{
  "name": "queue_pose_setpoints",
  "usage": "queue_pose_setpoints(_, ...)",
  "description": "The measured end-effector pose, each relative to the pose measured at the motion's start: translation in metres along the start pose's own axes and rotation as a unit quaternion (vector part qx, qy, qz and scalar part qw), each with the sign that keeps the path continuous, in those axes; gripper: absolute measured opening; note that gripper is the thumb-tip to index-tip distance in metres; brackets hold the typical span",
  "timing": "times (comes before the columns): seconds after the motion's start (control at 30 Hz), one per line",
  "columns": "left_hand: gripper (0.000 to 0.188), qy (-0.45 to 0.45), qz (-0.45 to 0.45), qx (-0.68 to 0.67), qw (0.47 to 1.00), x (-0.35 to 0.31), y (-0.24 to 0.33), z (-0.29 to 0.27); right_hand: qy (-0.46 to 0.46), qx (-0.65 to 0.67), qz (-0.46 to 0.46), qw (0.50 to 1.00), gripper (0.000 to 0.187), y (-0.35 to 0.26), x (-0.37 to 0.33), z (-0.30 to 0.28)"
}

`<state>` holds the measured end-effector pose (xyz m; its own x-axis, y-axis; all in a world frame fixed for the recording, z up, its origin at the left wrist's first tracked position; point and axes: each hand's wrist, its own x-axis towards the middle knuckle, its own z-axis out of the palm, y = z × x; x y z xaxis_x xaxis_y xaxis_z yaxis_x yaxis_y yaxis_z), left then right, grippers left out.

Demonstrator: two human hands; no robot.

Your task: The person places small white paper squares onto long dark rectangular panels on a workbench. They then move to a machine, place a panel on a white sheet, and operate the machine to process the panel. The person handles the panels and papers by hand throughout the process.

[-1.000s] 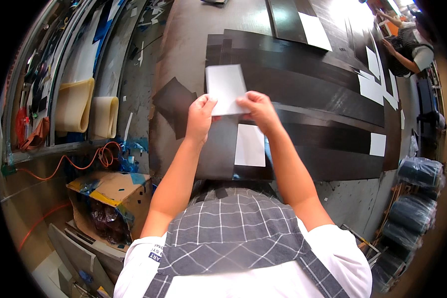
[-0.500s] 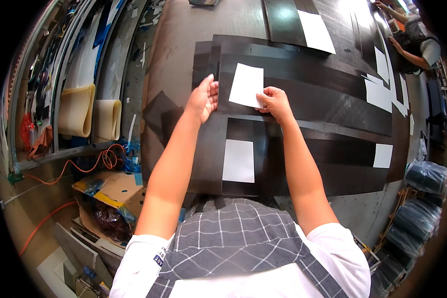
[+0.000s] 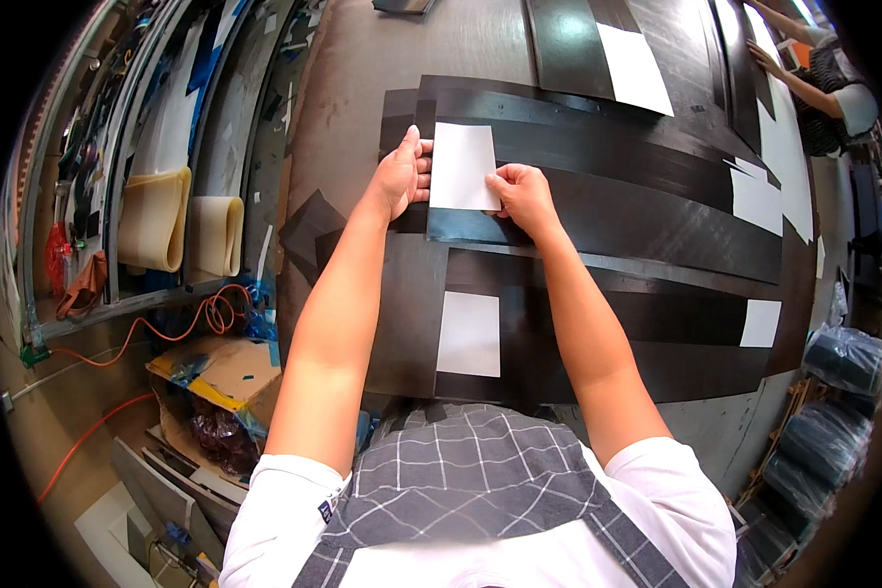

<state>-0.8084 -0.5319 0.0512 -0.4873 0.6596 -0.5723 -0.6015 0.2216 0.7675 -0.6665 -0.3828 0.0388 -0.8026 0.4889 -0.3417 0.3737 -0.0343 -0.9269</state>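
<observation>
A white rectangular sheet point(image 3: 461, 162) lies on or just above long black sheets point(image 3: 657, 199), near their left end. My right hand point(image 3: 524, 201) pinches its right edge between thumb and fingers. My left hand point(image 3: 398, 184) stands on edge at the left side, fingers stretched and thumb up. Its fingertips are at the left edges of the white sheet and the black sheet below; whether they touch is hard to tell. Closer to me, another white sheet point(image 3: 469, 333) rests on dark sheets, apart from both hands.
More white pieces lie at the right point(image 3: 758, 201) and far side point(image 3: 636, 69) of the brown table point(image 3: 348, 118). A co-worker's arms point(image 3: 799, 88) reach in at the far right. Left stand a rack with rolled sheets point(image 3: 154, 220) and a cardboard box point(image 3: 220, 367); plastic-wrapped bundles point(image 3: 846, 358) are at right.
My right hand has moved the white sheet left, bringing its left edge close to my left hand and the black sheet's end. The co-worker's hands have shifted too.
</observation>
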Motion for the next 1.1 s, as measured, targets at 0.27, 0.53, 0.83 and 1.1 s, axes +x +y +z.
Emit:
queue_pose_setpoints(0.27, 0.027, 0.048, 0.065, 0.093, 0.992, -0.001, -0.007, 0.008, 0.012, -0.021, 0.000, 1.000, 0.019, -0.002, -0.002, 0.002)
queue_pose_setpoints(0.53, 0.027, 0.087, 0.298, 0.155, 0.938, -0.046, 0.025, 0.060, 0.145, 0.132, 0.041, 0.980, 0.042, -0.002, -0.113, -0.033)
queue_pose_setpoints(0.83, 0.039, 0.037, 0.605, 0.286, 0.742, -0.205, 0.110, 0.169, 0.286, 0.702, -0.137, 0.638, 0.042, 0.038, -0.127, -0.193)
queue_pose_setpoints(1.1, 0.034, 0.074, 0.371, 0.000, 0.926, -0.186, 0.018, 0.071, 0.316, 0.608, -0.215, 0.696, 0.037, 0.063, -0.220, -0.304)
